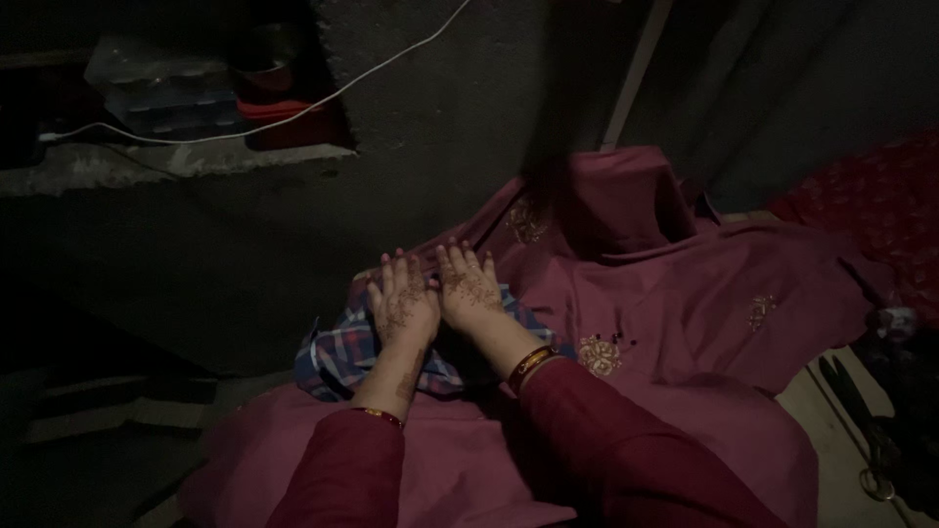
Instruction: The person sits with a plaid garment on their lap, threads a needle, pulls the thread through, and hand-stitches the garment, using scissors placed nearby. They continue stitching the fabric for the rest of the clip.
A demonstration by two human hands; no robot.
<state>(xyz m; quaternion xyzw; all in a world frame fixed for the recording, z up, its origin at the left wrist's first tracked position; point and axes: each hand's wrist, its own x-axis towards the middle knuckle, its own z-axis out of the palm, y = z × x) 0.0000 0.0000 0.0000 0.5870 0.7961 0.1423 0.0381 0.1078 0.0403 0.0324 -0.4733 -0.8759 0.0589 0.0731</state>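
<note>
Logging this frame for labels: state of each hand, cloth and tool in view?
left hand: flat, palm down, on the checked cloth
right hand: flat, palm down, beside the left, fingers on the maroon fabric
checked cloth: rumpled, partly under both hands
maroon fabric: spread out, creased, embroidered
scissors: lying at the right, untouched; too dark to tell if shut
white cable: slack, draped over the ledge

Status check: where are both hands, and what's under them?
Left hand and right hand flat, side by side, palms down on plaid cloth. Maroon fabric spread beneath and beyond. Scissors off right, clear.
</note>
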